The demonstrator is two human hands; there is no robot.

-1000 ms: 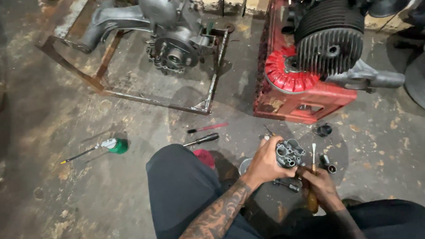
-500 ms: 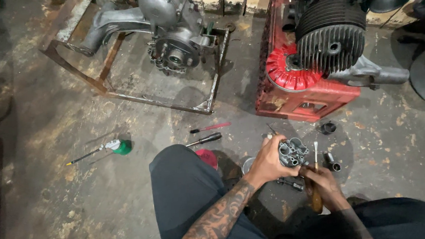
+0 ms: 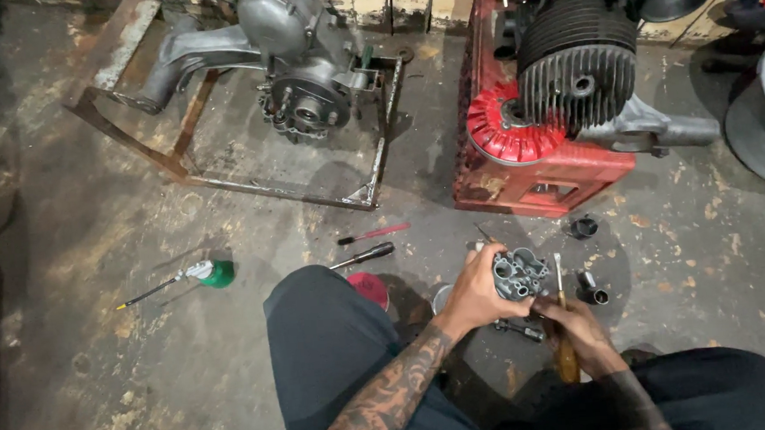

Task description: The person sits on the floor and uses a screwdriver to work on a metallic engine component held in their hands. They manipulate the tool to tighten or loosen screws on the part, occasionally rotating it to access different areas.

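Observation:
My left hand [image 3: 474, 291] grips a small grey metal carburettor body [image 3: 519, 275], held just above the concrete floor between my knees. My right hand [image 3: 577, 323] holds a screwdriver [image 3: 563, 319] with an amber handle, its shaft pointing up beside the carburettor. Two small black cup-shaped parts [image 3: 584, 226] [image 3: 593, 290] lie on the floor to the right of my hands. A small metal part [image 3: 520, 329] lies under my hands.
A red crate [image 3: 530, 175] carries a finned engine [image 3: 577, 66] with a red fan. A grey engine [image 3: 299, 78] sits in a rusty steel frame [image 3: 221, 176]. A red-handled tool [image 3: 373, 234], a black-handled tool [image 3: 363, 256], a red lid [image 3: 369, 288] and a green-handled tool [image 3: 193, 275] lie on the floor.
My hands and the carburettor stay in nearly the same spot. The view has shifted slightly, with my head tilting a little.

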